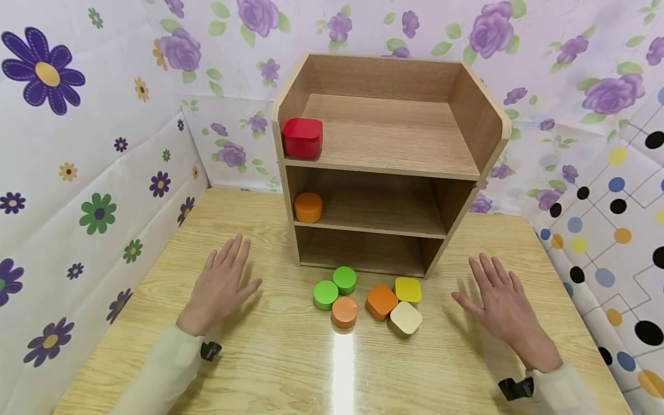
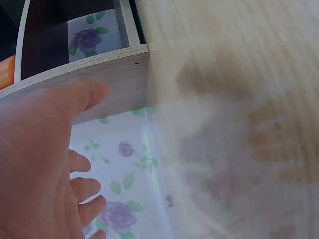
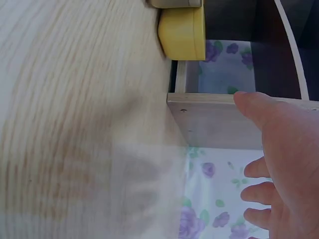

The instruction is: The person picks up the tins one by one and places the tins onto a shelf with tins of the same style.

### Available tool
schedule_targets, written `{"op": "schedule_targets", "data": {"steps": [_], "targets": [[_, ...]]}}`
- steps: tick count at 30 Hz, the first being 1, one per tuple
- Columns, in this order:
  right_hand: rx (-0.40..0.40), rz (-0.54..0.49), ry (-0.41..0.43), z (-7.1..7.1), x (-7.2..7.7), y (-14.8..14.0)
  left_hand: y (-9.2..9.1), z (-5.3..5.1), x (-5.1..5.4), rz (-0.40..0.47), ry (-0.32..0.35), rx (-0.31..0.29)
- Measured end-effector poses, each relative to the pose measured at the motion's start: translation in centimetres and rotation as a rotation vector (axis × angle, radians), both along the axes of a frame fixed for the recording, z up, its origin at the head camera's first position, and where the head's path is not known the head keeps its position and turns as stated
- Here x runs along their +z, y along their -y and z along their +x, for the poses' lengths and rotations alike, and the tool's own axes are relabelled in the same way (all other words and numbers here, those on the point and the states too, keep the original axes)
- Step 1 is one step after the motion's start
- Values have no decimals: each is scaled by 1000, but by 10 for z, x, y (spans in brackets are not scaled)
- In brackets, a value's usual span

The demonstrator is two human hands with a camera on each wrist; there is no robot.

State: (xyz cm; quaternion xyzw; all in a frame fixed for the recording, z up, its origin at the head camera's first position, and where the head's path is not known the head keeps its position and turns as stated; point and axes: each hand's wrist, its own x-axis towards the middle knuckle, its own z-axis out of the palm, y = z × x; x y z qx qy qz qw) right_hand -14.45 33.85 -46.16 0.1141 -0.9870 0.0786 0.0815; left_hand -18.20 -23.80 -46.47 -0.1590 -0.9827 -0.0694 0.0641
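Observation:
My left hand [image 1: 220, 286] hovers palm down over the table left of the shelf, fingers straight, holding nothing. On the other side my right hand [image 1: 505, 308] is held the same way, also empty. Between them lie two green round pieces [image 1: 325, 294], a light orange round piece [image 1: 344, 312], an orange squarish piece [image 1: 381, 302], a yellow one [image 1: 408, 290] and a cream one [image 1: 406, 318]. A red box [image 1: 303, 138] sits at the top shelf's left end, and an orange round piece [image 1: 308, 207] at the middle shelf's left end.
The wooden shelf unit [image 1: 389, 167] stands at the back of the table [image 1: 280, 369], behind the loose pieces. Its bottom compartment holds nothing. Flowered cloth [image 1: 228, 92] hangs behind and at the left; dotted cloth [image 1: 612, 230] is at the right.

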Motion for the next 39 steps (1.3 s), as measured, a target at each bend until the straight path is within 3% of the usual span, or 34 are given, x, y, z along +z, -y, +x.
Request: {"op": "schedule_targets", "data": {"steps": [7,14,23,31,39], "targets": [[27,22,24,4,13,1,2,-5,20,-43,24,-17],[64,-27,59,12,31,4,3,-8,59,-63,-26,-62],[185,-82,-17,19,48,17,-4,-11,119,-19,-211,-171],[224,-84,77,21,66,34,-18,-16,172,-4,-357,-239],[267,-78,125,23,59,46,-38,-22,214,19,-481,-313]]}}
